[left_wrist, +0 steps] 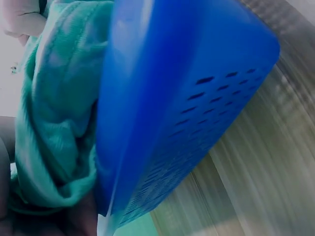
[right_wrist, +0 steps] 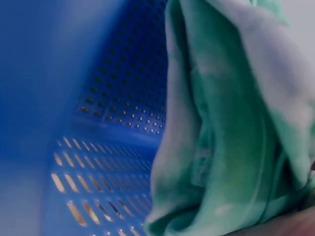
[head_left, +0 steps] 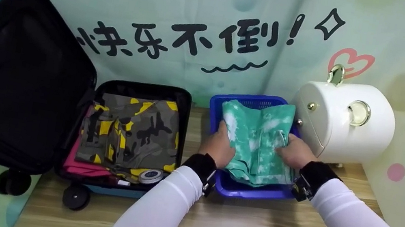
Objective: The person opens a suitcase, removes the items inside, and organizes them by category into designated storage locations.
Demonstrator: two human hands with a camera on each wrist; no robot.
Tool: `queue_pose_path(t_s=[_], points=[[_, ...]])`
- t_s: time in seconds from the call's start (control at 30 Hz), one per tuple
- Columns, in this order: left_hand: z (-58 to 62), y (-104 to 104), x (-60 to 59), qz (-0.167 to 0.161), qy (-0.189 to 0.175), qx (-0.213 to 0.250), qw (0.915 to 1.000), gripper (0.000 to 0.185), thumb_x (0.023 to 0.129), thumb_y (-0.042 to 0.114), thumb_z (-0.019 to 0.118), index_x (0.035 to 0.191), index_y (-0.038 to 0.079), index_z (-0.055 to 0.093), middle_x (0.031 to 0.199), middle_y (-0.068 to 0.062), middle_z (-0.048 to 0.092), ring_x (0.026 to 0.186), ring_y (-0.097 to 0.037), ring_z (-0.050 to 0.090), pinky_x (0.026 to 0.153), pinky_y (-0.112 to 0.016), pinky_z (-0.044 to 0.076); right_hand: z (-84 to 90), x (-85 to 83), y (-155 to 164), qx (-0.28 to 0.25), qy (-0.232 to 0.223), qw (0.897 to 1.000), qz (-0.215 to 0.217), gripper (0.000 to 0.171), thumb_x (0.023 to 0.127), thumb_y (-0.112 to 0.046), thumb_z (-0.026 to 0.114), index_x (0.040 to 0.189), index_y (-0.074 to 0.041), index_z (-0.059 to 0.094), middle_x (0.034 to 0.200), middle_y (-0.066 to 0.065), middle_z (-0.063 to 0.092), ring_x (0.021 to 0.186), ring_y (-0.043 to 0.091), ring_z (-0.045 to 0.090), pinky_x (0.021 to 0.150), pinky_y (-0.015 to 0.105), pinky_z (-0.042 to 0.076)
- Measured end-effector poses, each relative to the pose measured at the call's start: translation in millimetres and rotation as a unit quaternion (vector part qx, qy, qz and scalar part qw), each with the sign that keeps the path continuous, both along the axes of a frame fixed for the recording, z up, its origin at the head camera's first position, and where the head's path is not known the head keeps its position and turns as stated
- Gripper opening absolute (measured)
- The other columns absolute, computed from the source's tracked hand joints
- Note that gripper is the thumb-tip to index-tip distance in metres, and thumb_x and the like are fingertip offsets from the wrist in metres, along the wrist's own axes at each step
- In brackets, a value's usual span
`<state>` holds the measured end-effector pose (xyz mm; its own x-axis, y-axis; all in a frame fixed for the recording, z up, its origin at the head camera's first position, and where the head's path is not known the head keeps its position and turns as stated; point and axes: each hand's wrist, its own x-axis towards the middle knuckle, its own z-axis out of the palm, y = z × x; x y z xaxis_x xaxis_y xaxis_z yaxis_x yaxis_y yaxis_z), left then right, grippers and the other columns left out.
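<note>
Green garment (head_left: 253,142): right of frame centre, at the mouth of the blue basket (head_left: 250,194)
Handling: probably light, soft, sturdy; folds may loosen
Left hand (head_left: 218,147): grips left edge
Right hand (head_left: 297,152): grips right edge
Hold: best at both sides, supported beneath

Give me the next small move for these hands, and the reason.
Probably lift the green tie-dye garment straight up, clear of the blue basket: the left hand and right hand hold it at opposite sides, and it sits over the basket's opening, close to the rim, so a sideways move first might catch.
</note>
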<state>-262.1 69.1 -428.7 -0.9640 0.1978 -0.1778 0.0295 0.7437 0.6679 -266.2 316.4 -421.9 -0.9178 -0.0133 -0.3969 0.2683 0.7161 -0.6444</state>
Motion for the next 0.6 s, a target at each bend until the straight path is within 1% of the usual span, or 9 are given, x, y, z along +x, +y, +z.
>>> queue_pose_path(t_s=[0.1, 0.23, 0.3, 0.37, 0.4, 0.43, 0.47, 0.53, 0.6], points=[[0.0, -4.5, -4.4, 0.000, 0.000, -0.024, 0.9997, 0.087, 0.100, 0.013, 0.059, 0.169, 0.004, 0.006, 0.140, -0.019, 0.068, 0.113, -0.029, 0.071, 0.099, -0.042, 0.055, -1.2, 0.4, -5.8, 0.001, -0.005, 1.000, 0.011, 0.052, 0.106, -0.018, 0.056, 0.151, 0.003, 0.043, 0.134, 0.029, 0.064, 0.118, 0.038, 0.067, 0.100, 0.048, 0.057], [0.1, -13.2, -11.9, -0.008, -0.005, -0.057, 0.9983, 0.084, 0.101, 0.011, 0.055, 0.170, 0.006, 0.006, 0.137, -0.017, 0.070, 0.113, -0.028, 0.071, 0.098, -0.041, 0.056, -2.4, 1.1, -13.8, 0.020, 0.001, 0.999, 0.035, 0.051, 0.106, -0.019, 0.055, 0.150, 0.005, 0.044, 0.133, 0.029, 0.065, 0.122, 0.042, 0.065, 0.105, 0.052, 0.054], [0.4, -16.8, -15.1, -0.013, -0.006, -0.068, 0.9976, 0.084, 0.102, 0.010, 0.054, 0.170, 0.007, 0.006, 0.128, -0.016, 0.073, 0.105, -0.028, 0.072, 0.089, -0.040, 0.057, -2.5, 0.3, -16.9, 0.027, 0.008, 0.999, 0.044, 0.049, 0.107, -0.019, 0.054, 0.149, 0.005, 0.044, 0.132, 0.029, 0.065, 0.122, 0.041, 0.065, 0.105, 0.053, 0.054], [0.3, -18.6, -17.3, -0.016, -0.004, -0.076, 0.9970, 0.084, 0.102, 0.008, 0.053, 0.170, 0.007, 0.005, 0.118, -0.014, 0.076, 0.092, -0.025, 0.071, 0.078, -0.037, 0.055, -2.5, -1.2, -19.3, 0.028, 0.006, 0.998, 0.049, 0.050, 0.108, -0.019, 0.053, 0.152, 0.003, 0.042, 0.135, 0.029, 0.064, 0.125, 0.042, 0.064, 0.108, 0.054, 0.052], [0.2, -18.9, -18.0, -0.018, -0.002, -0.079, 0.9967, 0.083, 0.102, 0.008, 0.053, 0.170, 0.008, 0.005, 0.111, -0.013, 0.076, 0.085, -0.024, 0.070, 0.072, -0.036, 0.052, -2.6, -1.8, -20.2, 0.025, 0.002, 0.998, 0.052, 0.053, 0.108, -0.018, 0.051, 0.156, 0.001, 0.038, 0.138, 0.030, 0.062, 0.128, 0.042, 0.062, 0.110, 0.055, 0.051], [-0.5, -19.0, -18.6, -0.021, -0.001, -0.084, 0.9963, 0.083, 0.102, 0.007, 0.052, 0.170, 0.008, 0.005, 0.104, -0.013, 0.076, 0.078, -0.023, 0.067, 0.067, -0.036, 0.049, -2.6, -2.3, -20.6, 0.027, 0.000, 0.998, 0.057, 0.057, 0.109, -0.017, 0.050, 0.160, 0.001, 0.032, 0.145, 0.031, 0.057, 0.134, 0.043, 0.058, 0.114, 0.056, 0.047], [-1.4, -18.8, -19.4, -0.023, 0.001, -0.089, 0.9958, 0.082, 0.103, 0.007, 0.052, 0.170, 0.008, 0.005, 0.101, -0.012, 0.076, 0.075, -0.022, 0.066, 0.064, -0.035, 0.047, -2.8, -2.8, -20.7, 0.030, 0.001, 0.998, 0.061, 0.061, 0.109, -0.015, 0.048, 0.164, 0.000, 0.027, 0.151, 0.032, 0.052, 0.139, 0.045, 0.054, 0.118, 0.057, 0.043], [-2.8, -18.1, -19.8, -0.029, 0.011, -0.103, 0.9942, 0.080, 0.104, 0.008, 0.052, 0.170, 0.008, 0.007, 0.099, -0.012, 0.076, 0.074, -0.022, 0.066, 0.063, -0.035, 0.048, -3.8, -3.8, -20.5, 0.029, 0.003, 0.997, 0.075, 0.071, 0.107, -0.010, 0.045, 0.168, -0.001, 0.012, 0.157, 0.034, 0.045, 0.146, 0.046, 0.047, 0.122, 0.057, 0.038], [-3.7, -17.1, -19.6, -0.034, 0.023, -0.122, 0.9917, 0.079, 0.105, 0.010, 0.053, 0.170, 0.008, 0.009, 0.102, -0.012, 0.076, 0.077, -0.023, 0.068, 0.066, -0.037, 0.051, -5.2, -4.1, -19.9, 0.035, 0.012, 0.995, 0.092, 0.078, 0.104, -0.005, 0.044, 0.168, -0.001, 0.000, 0.161, 0.035, 0.039, 0.150, 0.047, 0.041, 0.125, 0.057, 0.032]])
